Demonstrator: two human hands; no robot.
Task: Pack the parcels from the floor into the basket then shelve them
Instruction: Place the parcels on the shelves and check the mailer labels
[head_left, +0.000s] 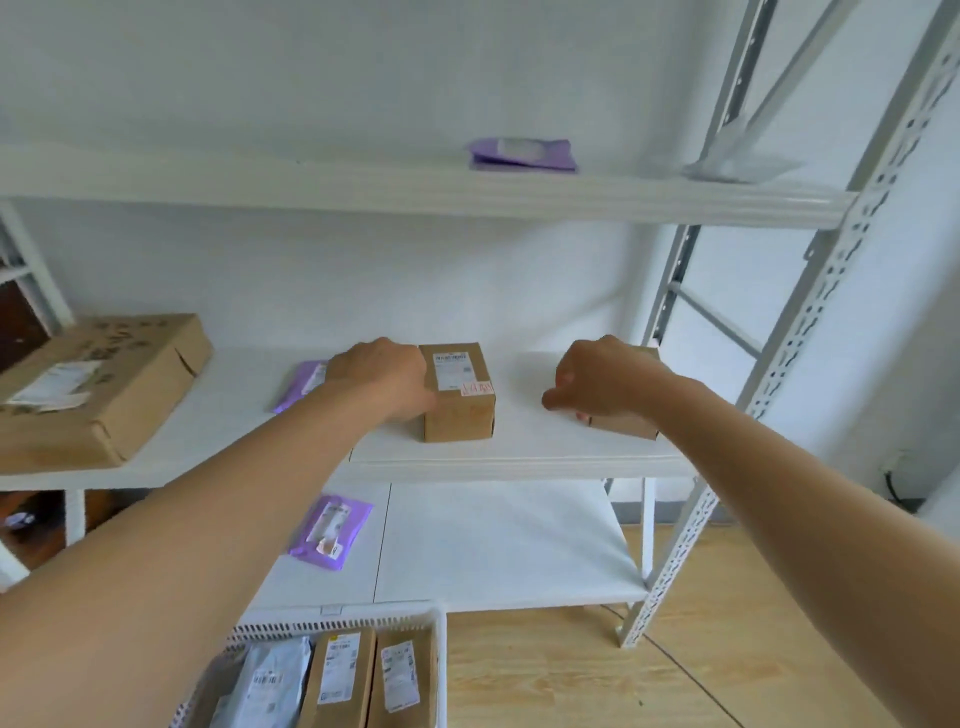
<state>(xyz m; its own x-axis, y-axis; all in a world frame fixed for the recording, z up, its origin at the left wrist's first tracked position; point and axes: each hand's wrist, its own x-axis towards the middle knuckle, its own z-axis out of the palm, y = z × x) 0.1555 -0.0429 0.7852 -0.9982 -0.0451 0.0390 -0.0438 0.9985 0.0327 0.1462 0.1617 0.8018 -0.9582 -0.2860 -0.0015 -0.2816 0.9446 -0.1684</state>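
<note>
On the middle shelf stands a small brown cardboard parcel with a white label on top. My left hand grips its left side. Further right on the same shelf, my right hand curls over a second brown parcel, which it mostly hides. Below, at the frame's bottom, a white slotted basket holds two upright brown parcels and a grey mailer bag.
A large flat cardboard box lies at the shelf's left end. Purple mailers lie behind my left hand, on the lower shelf and on the top shelf. A clear bag sits top right. White perforated uprights stand at the right, over wood flooring.
</note>
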